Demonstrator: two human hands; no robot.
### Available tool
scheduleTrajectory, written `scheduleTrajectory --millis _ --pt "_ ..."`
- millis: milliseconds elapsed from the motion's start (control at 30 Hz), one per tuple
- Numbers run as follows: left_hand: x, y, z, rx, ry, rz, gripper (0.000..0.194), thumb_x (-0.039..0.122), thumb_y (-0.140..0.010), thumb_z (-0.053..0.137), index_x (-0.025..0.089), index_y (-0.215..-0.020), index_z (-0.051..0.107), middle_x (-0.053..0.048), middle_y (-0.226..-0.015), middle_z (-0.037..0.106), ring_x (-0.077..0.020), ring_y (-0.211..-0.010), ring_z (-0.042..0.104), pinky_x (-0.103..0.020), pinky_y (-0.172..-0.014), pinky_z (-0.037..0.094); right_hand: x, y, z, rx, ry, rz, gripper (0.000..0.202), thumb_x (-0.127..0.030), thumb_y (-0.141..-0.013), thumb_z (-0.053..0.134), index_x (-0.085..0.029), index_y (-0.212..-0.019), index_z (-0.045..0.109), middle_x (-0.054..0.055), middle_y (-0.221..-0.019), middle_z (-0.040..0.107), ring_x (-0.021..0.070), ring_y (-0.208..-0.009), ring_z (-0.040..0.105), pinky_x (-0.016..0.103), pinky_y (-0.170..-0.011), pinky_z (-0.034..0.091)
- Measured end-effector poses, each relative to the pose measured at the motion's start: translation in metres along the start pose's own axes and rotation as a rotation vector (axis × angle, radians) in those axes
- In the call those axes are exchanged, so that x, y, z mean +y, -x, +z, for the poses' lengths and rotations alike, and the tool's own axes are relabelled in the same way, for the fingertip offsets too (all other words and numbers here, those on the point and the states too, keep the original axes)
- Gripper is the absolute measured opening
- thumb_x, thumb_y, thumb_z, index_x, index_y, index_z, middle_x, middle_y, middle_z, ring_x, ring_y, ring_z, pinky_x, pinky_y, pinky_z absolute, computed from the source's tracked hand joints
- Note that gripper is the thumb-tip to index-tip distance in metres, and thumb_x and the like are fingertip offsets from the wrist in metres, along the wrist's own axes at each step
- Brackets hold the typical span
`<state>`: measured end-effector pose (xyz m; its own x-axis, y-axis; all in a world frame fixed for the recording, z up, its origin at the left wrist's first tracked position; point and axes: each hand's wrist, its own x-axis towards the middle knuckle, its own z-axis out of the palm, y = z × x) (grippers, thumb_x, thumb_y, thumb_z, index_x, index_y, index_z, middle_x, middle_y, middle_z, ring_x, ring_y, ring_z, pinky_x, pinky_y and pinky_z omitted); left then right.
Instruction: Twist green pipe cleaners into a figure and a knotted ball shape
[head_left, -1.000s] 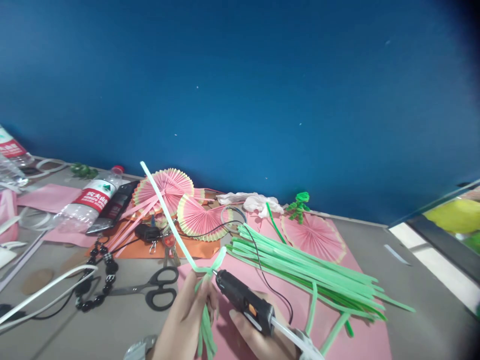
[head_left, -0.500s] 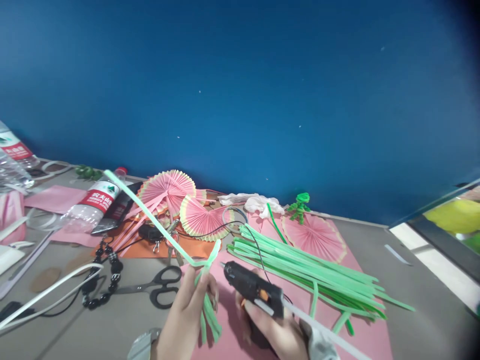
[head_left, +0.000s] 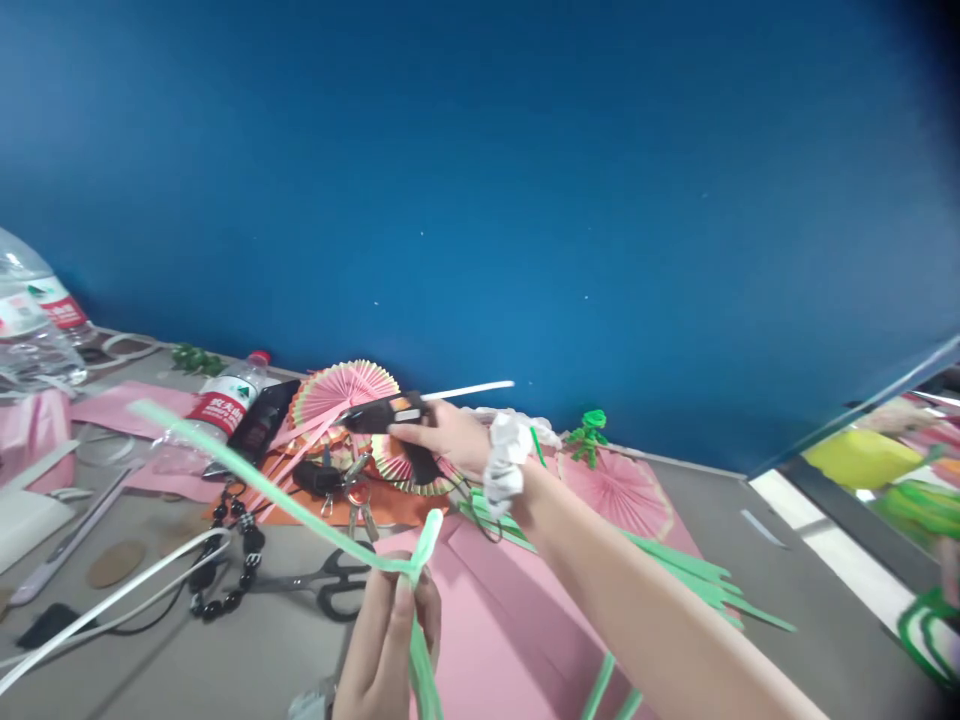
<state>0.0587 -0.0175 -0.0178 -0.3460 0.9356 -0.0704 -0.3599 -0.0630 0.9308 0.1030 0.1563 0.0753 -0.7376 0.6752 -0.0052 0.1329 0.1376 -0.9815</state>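
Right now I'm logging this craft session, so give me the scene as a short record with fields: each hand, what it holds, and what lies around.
Left hand: left hand pinches a bundle of light green paper strips, one long strip slanting up to the left.
Right hand: right hand grips a black glue gun above the pink paper fans, arm stretched forward.
Wrist: white scrunchie.
Table: black scissors, black bead string, keys, water bottle, pink paper sheet.
Background: blue wall.
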Motion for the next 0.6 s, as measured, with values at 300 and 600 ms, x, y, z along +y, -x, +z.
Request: scheduleTrajectory --millis 300,600 --pt "0.005 -0.005 -0.004 0.001 -0.105 0.053 0.036 0.054 -0.076 0.05 0.019 -0.073 0.057 0.003 -0.043 0.055 -0.0106 -0.033 0.049 -0.02 -0.035 0.042 0.038 -0.051 0.076 -0.044 0.202 0.037 0.034 -0.041 -0.056 0.076 -0.015 -0.074 0.065 -0.008 -0.051 0.049 0.0069 -0.047 0.045 0.02 -0.049 0.037" --pt "0.006 0.006 0.007 -0.063 -0.147 0.011 0.041 0.054 -0.082 0.042 0.016 -0.08 0.057 0.004 -0.042 0.047 -0.0086 -0.036 0.04 -0.019 -0.038 0.033 0.039 -0.036 0.059 0.134 0.163 0.034 0.021 -0.03 -0.088 0.051 -0.018 -0.105 0.056 0.005 -0.107 0.058 0.0178 -0.088 0.059 0.034 -0.074 0.05"
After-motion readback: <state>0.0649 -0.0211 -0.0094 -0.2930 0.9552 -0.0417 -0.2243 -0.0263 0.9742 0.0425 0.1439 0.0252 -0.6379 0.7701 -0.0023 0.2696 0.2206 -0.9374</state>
